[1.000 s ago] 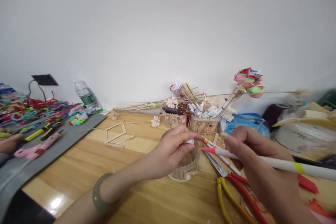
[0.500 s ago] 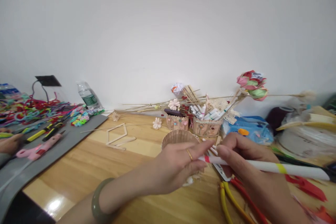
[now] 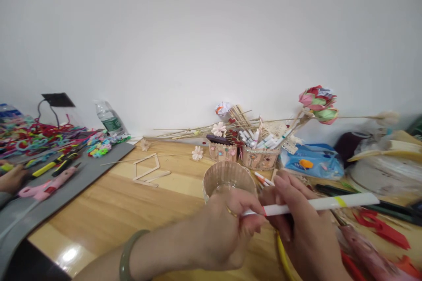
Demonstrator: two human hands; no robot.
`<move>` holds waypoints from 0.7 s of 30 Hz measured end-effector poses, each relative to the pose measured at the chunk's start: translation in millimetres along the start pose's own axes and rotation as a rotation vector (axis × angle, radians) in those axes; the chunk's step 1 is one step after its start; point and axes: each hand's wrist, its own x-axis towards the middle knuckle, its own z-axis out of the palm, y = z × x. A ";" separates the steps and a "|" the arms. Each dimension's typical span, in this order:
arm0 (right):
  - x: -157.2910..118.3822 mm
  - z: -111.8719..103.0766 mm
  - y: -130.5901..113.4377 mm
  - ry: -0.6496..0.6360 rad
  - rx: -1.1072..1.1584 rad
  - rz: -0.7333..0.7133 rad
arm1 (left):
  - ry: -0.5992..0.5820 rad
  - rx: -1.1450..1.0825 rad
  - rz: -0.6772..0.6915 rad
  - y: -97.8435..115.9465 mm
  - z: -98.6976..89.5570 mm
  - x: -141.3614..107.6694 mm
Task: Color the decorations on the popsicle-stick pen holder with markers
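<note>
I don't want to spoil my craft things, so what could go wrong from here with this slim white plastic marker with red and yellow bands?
The left hand partly covers the white cap on the marker, so its fit can't be judged; if loose, it could slip off and the tip might stain fingers. That hand also overlaps the round beige slatted basket in view, so a sudden tug might knock it.

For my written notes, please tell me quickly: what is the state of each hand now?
Left hand: closed, pinching one end of the white marker.
Right hand: closed, holding the same white marker.
</note>
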 end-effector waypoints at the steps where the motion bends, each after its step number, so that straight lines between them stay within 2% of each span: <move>1: 1.1 -0.1 0.9 -0.010 -0.008 0.005 | -0.027 -0.028 -0.034 0.4 -0.4 0.8; 3: 4.1 -1.5 1.2 -0.046 -0.045 0.016 | -0.089 -0.034 -0.065 2.3 -5.1 4.9; 5: 7.2 -4.7 -0.6 -0.095 -0.105 0.018 | -0.081 0.074 0.005 4.8 -14.6 11.5; 8: 8.0 -10.7 -6.0 -0.228 -0.180 0.092 | 0.151 0.395 0.291 6.4 -31.7 22.6; 9: 6.9 -12.3 -8.0 -0.283 -0.206 0.142 | 0.176 0.504 0.400 6.2 -36.6 25.8; 10: 5.5 -13.5 -9.8 -0.339 -0.252 0.187 | 0.165 0.607 0.483 5.7 -40.6 28.5; 12: 3.1 -15.7 -13.0 -0.465 -0.373 0.254 | 0.045 0.749 0.591 4.1 -45.6 32.1; 15: 4.1 -21.6 -16.8 -0.606 -0.390 0.306 | -0.062 0.803 0.629 2.3 -46.5 33.0; 18: 8.5 -30.7 -20.5 -0.679 -0.188 0.375 | -0.095 0.776 0.572 2.2 -43.8 31.4; 19: 9.9 -33.3 -21.5 -0.719 -0.128 0.397 | -0.103 0.771 0.550 2.4 -43.0 30.8; 21: 12.1 -36.3 -22.5 -0.790 -0.002 0.431 | -0.037 0.737 0.510 3.0 -42.4 29.7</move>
